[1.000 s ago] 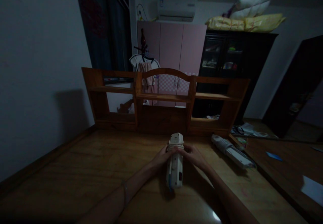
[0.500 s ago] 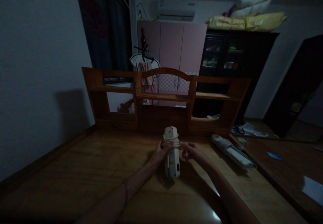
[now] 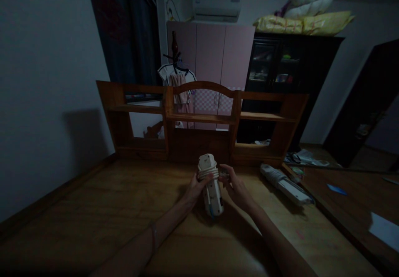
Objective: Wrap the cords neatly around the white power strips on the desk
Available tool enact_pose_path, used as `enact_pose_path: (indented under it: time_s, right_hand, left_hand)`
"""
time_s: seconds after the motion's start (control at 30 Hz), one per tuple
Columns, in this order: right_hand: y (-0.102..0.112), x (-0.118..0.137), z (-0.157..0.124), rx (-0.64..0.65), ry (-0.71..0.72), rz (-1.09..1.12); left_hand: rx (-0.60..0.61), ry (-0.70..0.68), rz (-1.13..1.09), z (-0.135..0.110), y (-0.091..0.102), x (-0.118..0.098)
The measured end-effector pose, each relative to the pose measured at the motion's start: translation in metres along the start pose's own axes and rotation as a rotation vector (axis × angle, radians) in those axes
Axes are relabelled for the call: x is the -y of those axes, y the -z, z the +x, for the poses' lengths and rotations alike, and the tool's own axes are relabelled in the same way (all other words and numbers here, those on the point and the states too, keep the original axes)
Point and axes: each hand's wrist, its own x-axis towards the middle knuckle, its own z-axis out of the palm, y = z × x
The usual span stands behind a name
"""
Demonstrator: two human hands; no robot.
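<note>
Power strip (image 3: 212, 185), white, held clear of the worktop (image 3: 93, 210) near its far middle, just in front of the wooden shelf unit (image 3: 202, 119). Long axis tilted, far end raised, near end low over the wood. Its own cord (image 3: 208, 172) sits in several turns around the upper part of the body; a dark switch shows on the lower face.

Left to right:

Left wall, bare, with a shadow from the shelf unit's end.

Left hand (image 3: 195, 187): fingers curled around the left side of the strip, thumb lying across the wound turns. Judgement: the thumb sits there to pin the coils so they do not slacken or slide off the end.

Strip between the two hands. Lifted posture likely gives room for cord to pass all the way round the body.

Right hand (image 3: 236, 185): thumb and fingertips drawn together just right of the coils, pinching what looks like the free run of cord; light too dim to confirm the cord itself in the pinch. Remaining fingers loosely bent.

Second power strip (image 3: 285, 184): lying flat on the worktop, well apart to the right, cord apparently already wound round it. Not touched.

Papers (image 3: 301, 157) at the worktop's right end, beyond the second strip.

Background: pink wardrobe (image 3: 218, 60), dark glass-fronted cabinet (image 3: 280, 69).
</note>
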Motion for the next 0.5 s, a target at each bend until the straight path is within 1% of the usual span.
enact_pose_path:
  time_s: [0.13,0.23,0.3,0.37,0.43,0.5]
  right_hand:
    - [-0.002,0.002,0.0,-0.039,-0.003,-0.036]
    - [-0.006,-0.002,0.002,-0.075,-0.043,0.037]
    - [-0.012,-0.006,0.004,-0.129,-0.103,0.163]
    - [-0.02,-0.009,0.006,-0.158,-0.217,0.303]
    - [-0.03,-0.011,0.008,-0.132,-0.327,0.396]
    - [-0.037,-0.011,0.009,-0.111,-0.348,0.446]
  left_hand:
    - [0.0,-0.077,0.018,0.0,-0.002,-0.003]
    - [-0.012,-0.086,0.0,0.001,-0.001,-0.002]
    - [-0.047,-0.067,-0.01,0.003,0.0,-0.001]
    - [-0.077,-0.059,-0.013,0.005,0.001,0.0]
    - [-0.093,-0.078,0.0,0.006,0.002,0.0]
    - [-0.093,-0.125,0.04,0.007,0.003,0.0]
